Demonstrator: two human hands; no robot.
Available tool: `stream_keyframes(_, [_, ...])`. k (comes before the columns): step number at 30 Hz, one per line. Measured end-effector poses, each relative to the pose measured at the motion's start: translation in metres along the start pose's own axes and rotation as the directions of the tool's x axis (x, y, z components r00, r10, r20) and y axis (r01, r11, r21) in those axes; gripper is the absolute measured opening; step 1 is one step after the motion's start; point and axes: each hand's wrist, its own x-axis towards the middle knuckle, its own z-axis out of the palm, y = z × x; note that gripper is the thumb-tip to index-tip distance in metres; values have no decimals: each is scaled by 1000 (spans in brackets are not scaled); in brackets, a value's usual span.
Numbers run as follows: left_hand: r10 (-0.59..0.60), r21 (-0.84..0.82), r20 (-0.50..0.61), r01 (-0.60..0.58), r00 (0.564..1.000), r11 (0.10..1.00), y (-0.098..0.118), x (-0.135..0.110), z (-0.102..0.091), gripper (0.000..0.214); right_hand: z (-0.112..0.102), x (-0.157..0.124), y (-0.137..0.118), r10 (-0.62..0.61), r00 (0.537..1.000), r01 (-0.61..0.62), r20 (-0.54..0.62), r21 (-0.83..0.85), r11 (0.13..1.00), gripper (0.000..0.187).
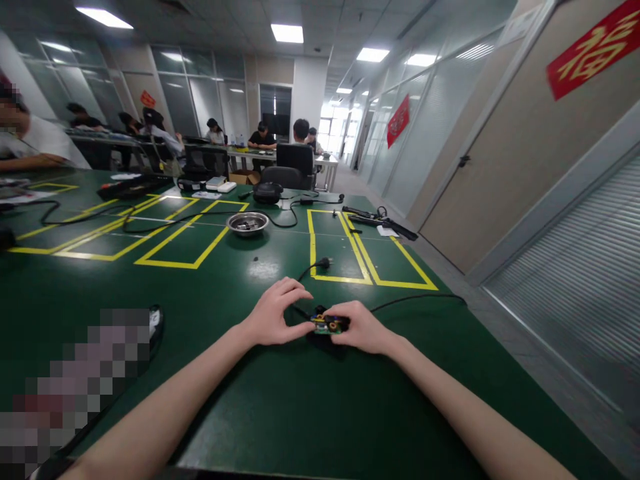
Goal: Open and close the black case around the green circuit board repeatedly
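Observation:
A small green circuit board (327, 324) in a black casing lies on the green table (300, 400) in front of me. My left hand (276, 312) curls over its left end, fingertips pinched at the board's edge. My right hand (361, 327) grips the board's right side, fingers wrapped round the black casing. A black cable (420, 298) runs from the device to the right, and another short lead ends in a plug (324, 263) just beyond my hands.
A metal bowl (247, 223) sits farther back, among yellow tape rectangles (345, 250). Black tools (380, 223) lie at the far right edge, cables and boxes (220, 183) at the back. A dark object (156, 323) rests left. People sit at distant desks; one person (30, 143) at far left.

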Motion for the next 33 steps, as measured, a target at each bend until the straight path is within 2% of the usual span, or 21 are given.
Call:
stream_keyframes(2, [88, -34, 107, -85, 990, 996, 5, 0, -1, 37, 8, 0, -11, -94, 993, 95, 69, 0, 996, 24])
stream_keyframes(4, [130, -55, 196, -121, 972, 991, 9, 1, 1, 36, 12, 0, -16, -151, 982, 151, 113, 6, 988, 21])
stream_keyframes(8, [60, 22, 291, -69, 955, 997, 10, 0, 7, 37, 6, -1, -15, -167, 984, 165, 61, 37, 986, 27])
stream_keyframes(11, [-2, 138, 343, -48, 939, 989, 4, -1, 4, 37, -6, -3, -14, -106, 994, 107, -14, 66, 992, 33])
stream_keyframes(15, [-121, 261, 357, 26, 926, 965, 1, 0, -2, 49, -13, -4, -15, 3, 998, 2, -66, 74, 997, 18])
stream_keyframes(18, [-193, 317, 348, 79, 917, 945, 2, 0, -2, 50, -4, -2, -13, 13, 992, -9, -124, 34, 999, 15])
stream_keyframes(21, [-213, 342, 337, 91, 917, 935, 3, 0, -1, 47, 10, 0, -9, 8, 984, -7, -175, 6, 1000, 17])
stream_keyframes(26, [-154, 200, 349, 87, 925, 976, 0, -1, 0, 35, 19, 0, -8, -33, 981, 27, -192, -36, 999, 20])
stream_keyframes(30, [-152, -1, 304, 160, 941, 987, -8, -1, -3, 29, 16, -2, -11, -66, 988, 63, -139, -19, 998, 17])
stream_keyframes(33, [-172, -65, 316, 202, 933, 977, -14, -1, -5, 23, 11, -4, -13, -54, 993, 55, -104, 4, 999, 23])
